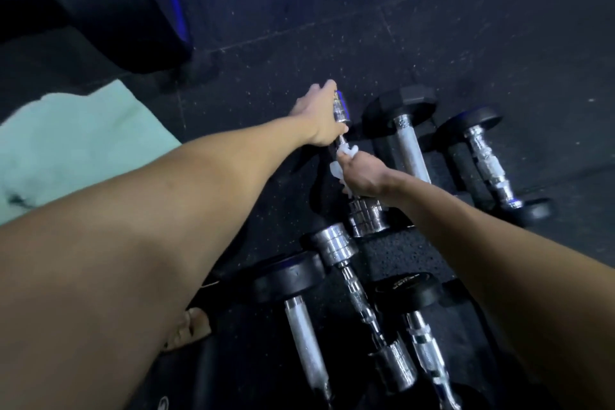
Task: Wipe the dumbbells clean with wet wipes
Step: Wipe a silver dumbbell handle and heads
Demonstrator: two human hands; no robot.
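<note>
You are over a dark rubber gym floor [432, 27] with little light specks in it. The chrome dumbbell [346, 160] you are cleaning lies in the middle of the floor, with its long bar running from near to far and leaning a little to the left at the far end. Your left hand [321, 116] is clenched around the far chrome end and holds it steady. Your right hand [361, 173] is wrapped around the bar in the middle, with a white wet wipe [342, 160] bunched between your fingers and the metal. The near chrome end [366, 216] sits just past your right wrist, so your right hand is the nearer one. I think the next rub has to go along the bar, up toward your left hand or back down toward the near end.

Just right of it lie a black dumbbell with a plain bar [406, 143] and another black dumbbell [489, 163] with a shiny bar. Nearer to you lie three more: a second chrome dumbbell [356, 296] in the middle, a black one [299, 309] to its left, and a black one [419, 326] to its right. A pale green towel [73, 136] lies on the floor far to the left. Your bare toes [189, 329] show near the bottom.
</note>
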